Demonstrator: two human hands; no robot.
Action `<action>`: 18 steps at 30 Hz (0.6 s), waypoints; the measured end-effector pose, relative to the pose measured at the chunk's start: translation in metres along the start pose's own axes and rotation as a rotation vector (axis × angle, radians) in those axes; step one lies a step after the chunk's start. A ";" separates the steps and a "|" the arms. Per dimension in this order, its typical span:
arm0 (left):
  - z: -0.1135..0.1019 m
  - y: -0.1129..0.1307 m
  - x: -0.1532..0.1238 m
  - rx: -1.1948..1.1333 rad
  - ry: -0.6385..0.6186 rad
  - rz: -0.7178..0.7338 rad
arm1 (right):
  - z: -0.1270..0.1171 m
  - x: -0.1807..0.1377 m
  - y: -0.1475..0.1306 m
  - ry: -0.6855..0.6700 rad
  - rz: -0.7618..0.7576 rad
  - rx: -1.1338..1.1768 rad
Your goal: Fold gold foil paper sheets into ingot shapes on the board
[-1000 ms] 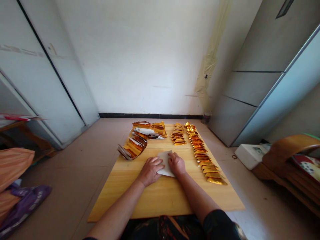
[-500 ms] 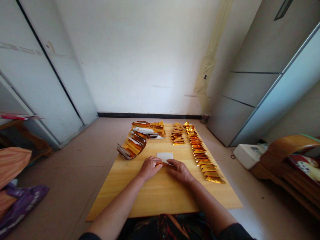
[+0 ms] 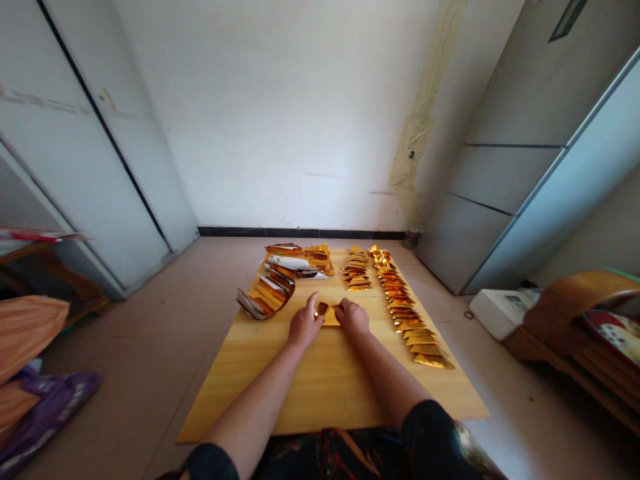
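A small folded gold foil paper (image 3: 330, 315) lies on the wooden board (image 3: 320, 387), gold side up. My left hand (image 3: 304, 325) pinches its left end and my right hand (image 3: 352, 316) presses its right end, fingers closed on it. A fanned bundle of unfolded gold sheets (image 3: 265, 296) lies just left of my hands. Two rows of finished gold folded pieces run up the board: a long row (image 3: 405, 313) on the right and a short row (image 3: 356, 270) further back.
More gold and white sheets (image 3: 299, 260) are piled at the board's far left. A grey fridge (image 3: 520, 160) stands to the right, a white scale (image 3: 497, 312) and a wooden chair (image 3: 580, 313) beside it. Purple and orange bags (image 3: 35, 373) lie on the floor left.
The paper showed its white side flat on the board; it has since been folded over into a smaller gold piece, and both hands moved forward and closer together on it.
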State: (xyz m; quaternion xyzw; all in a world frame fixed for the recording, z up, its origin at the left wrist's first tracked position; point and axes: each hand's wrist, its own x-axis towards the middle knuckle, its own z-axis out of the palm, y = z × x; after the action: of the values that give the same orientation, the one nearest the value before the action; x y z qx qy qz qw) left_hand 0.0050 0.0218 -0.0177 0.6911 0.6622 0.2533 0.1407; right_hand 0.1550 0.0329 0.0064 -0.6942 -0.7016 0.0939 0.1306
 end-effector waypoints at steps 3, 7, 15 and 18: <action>0.001 0.001 -0.002 0.079 0.064 0.078 | 0.001 -0.001 -0.005 -0.001 0.026 -0.062; -0.001 0.003 -0.007 0.219 0.065 0.172 | 0.002 0.001 -0.004 -0.034 0.046 -0.051; -0.006 0.007 -0.011 0.288 0.051 0.120 | 0.002 0.002 -0.006 -0.026 0.099 -0.029; -0.007 0.007 -0.012 0.291 0.047 0.108 | 0.002 0.001 -0.008 -0.031 0.108 -0.032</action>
State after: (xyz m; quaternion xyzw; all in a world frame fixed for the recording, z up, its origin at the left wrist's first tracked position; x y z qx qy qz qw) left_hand 0.0073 0.0084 -0.0095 0.7326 0.6570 0.1778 0.0099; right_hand 0.1470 0.0335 0.0075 -0.7315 -0.6665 0.1002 0.1035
